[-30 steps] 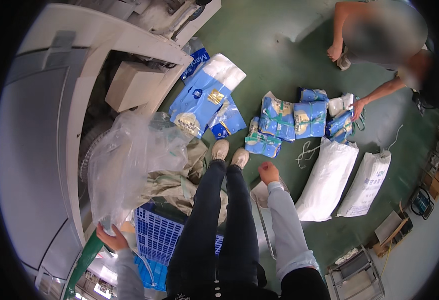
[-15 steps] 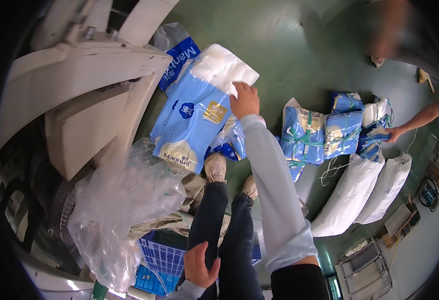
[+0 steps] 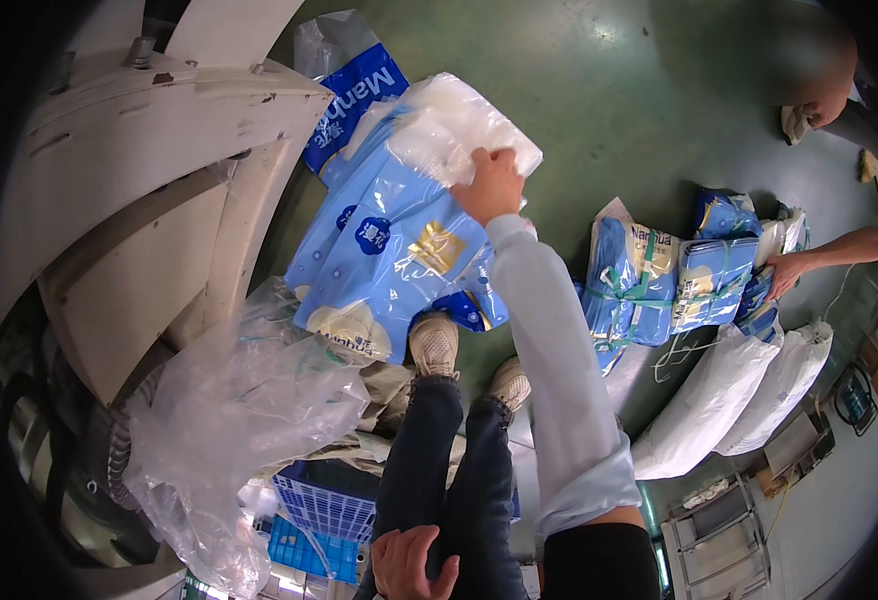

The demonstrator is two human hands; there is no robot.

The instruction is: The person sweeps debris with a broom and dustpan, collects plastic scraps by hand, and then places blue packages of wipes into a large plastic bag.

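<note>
The bag stack [image 3: 389,215] lies on the green floor [image 3: 579,120], its long axis slanting, the translucent white end pointing away and rightward. Its glossy blue plastic is creased, roughly rectangular. The right hand's [image 3: 491,187] curled fingers grasp its right edge; the left hand's [image 3: 411,565] are released, loosely bent.

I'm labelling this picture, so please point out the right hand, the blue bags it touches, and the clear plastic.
Right hand [image 3: 492,188], head view: back of hand.
Blue bags [image 3: 391,268], head view: top bag's middle.
Clear plastic [image 3: 249,410], head view: crumpled middle.
</note>
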